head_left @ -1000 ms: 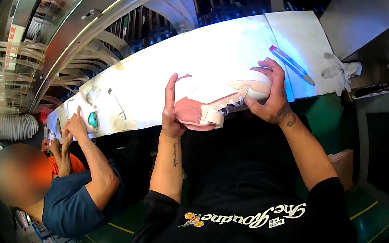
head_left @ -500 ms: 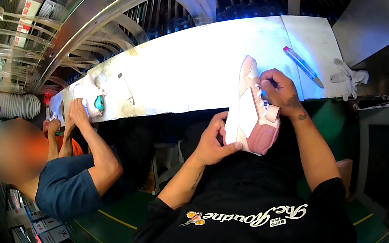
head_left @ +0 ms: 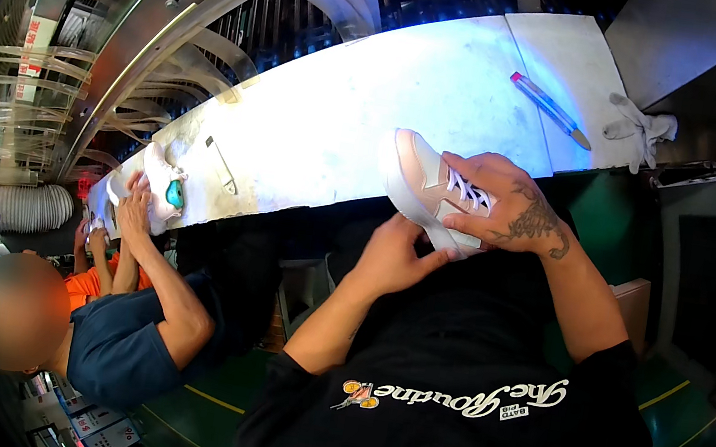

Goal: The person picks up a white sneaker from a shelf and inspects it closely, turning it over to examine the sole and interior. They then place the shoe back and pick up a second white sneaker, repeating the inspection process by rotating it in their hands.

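A pink and white sneaker (head_left: 426,178) with white laces is held between my two hands, just off the near edge of the workbench. Its toe points away from me and a little left, with the upper facing up. My right hand (head_left: 498,202) wraps over the laced side, thumb and fingers pressing on the upper. Around the heel end closes my left hand (head_left: 401,260), thumb against the side of the sole. My hands cover the heel and collar of the shoe.
The brightly lit white workbench (head_left: 318,117) carries a brush with a red-tipped handle (head_left: 550,110), a whitish glove (head_left: 641,131) and a thin strip-like tool (head_left: 222,165). At left a co-worker (head_left: 147,322) handles another pale shoe (head_left: 160,182). Dark rollers (head_left: 267,23) run beyond the bench.
The sneaker has turned from showing its side and heel to showing its toe and laces, tilting left. My right hand has moved from the laces to gripping across the upper.
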Demonstrator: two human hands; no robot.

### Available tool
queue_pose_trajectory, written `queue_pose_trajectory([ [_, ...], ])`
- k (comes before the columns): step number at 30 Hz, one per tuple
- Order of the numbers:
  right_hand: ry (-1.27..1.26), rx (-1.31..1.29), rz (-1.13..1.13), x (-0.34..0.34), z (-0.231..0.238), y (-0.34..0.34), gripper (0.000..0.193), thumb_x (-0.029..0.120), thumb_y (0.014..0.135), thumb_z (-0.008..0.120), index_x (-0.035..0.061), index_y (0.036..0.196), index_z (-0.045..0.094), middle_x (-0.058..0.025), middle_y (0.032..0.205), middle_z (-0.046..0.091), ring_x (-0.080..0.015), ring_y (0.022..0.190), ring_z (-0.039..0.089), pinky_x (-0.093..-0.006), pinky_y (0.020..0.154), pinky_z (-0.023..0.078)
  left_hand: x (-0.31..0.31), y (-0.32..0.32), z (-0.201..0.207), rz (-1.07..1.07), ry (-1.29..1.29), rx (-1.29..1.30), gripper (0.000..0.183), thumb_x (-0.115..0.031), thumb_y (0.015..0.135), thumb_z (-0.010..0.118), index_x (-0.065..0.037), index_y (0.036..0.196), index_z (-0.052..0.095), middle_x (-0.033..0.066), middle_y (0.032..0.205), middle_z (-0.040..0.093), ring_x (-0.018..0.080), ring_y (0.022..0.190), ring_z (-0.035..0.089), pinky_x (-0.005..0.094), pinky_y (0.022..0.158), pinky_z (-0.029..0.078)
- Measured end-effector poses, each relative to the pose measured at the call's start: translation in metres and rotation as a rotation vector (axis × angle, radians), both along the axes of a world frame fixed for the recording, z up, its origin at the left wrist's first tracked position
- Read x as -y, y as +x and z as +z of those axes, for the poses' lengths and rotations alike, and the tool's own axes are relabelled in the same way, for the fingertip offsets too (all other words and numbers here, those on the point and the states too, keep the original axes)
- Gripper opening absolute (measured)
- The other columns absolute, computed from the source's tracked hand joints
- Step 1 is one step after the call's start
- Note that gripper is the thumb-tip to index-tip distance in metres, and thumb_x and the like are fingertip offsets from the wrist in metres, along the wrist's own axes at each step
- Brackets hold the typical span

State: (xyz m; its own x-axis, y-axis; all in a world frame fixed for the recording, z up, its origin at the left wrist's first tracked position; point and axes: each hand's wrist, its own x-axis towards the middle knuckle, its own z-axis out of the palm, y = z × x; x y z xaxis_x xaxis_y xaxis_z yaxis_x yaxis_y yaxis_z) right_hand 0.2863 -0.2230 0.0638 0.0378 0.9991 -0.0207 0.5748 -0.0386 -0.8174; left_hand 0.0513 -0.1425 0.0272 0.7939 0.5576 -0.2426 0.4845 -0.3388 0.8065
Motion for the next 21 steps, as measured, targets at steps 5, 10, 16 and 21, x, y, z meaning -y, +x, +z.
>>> queue_pose_trajectory([
  [5,0.166,0.133,-0.017,0.002,-0.002,-0.014,0.076,0.035,0.086,0.085,0.0099,0.153,0.058,-0.0137,0.120,0.067,-0.0309,0.111,0.063,-0.0427,0.100,0.053,-0.036,-0.018,0.037,0.193,0.010,0.326,0.038,-0.019,0.087,0.086,-0.001,0.112,0.064,0.0105,0.101,0.068,0.0198,0.085,0.069,0.0320,0.077,0.059],
  [10,0.242,0.239,0.016,0.002,-0.002,-0.031,0.072,0.026,0.082,0.088,0.0097,0.147,0.063,-0.0114,0.117,0.067,-0.0286,0.105,0.062,-0.0394,0.093,0.054,-0.047,-0.033,0.032,0.372,-0.124,0.538,0.017,-0.005,0.098,0.070,-0.003,0.104,0.054,0.0045,0.097,0.061,0.0121,0.082,0.065,0.0262,0.073,0.055],
  [16,0.256,0.314,0.057,0.003,0.007,-0.037,0.072,0.023,0.079,0.090,0.0104,0.145,0.065,-0.0123,0.118,0.064,-0.0294,0.107,0.061,-0.0403,0.092,0.053,-0.042,-0.035,0.038,0.482,-0.026,0.570,0.022,0.004,0.095,0.069,0.002,0.115,0.060,0.0064,0.098,0.063,0.0121,0.080,0.065,0.0264,0.073,0.056],
  [21,0.285,0.332,0.047,0.002,0.006,-0.040,0.076,0.022,0.074,0.092,0.0095,0.144,0.066,-0.0128,0.116,0.065,-0.0300,0.104,0.061,-0.0409,0.091,0.053,-0.044,-0.039,0.043,0.494,-0.032,0.524,0.032,0.001,0.090,0.078,0.002,0.119,0.065,0.0052,0.097,0.070,0.0089,0.085,0.067,0.0231,0.075,0.056],
])
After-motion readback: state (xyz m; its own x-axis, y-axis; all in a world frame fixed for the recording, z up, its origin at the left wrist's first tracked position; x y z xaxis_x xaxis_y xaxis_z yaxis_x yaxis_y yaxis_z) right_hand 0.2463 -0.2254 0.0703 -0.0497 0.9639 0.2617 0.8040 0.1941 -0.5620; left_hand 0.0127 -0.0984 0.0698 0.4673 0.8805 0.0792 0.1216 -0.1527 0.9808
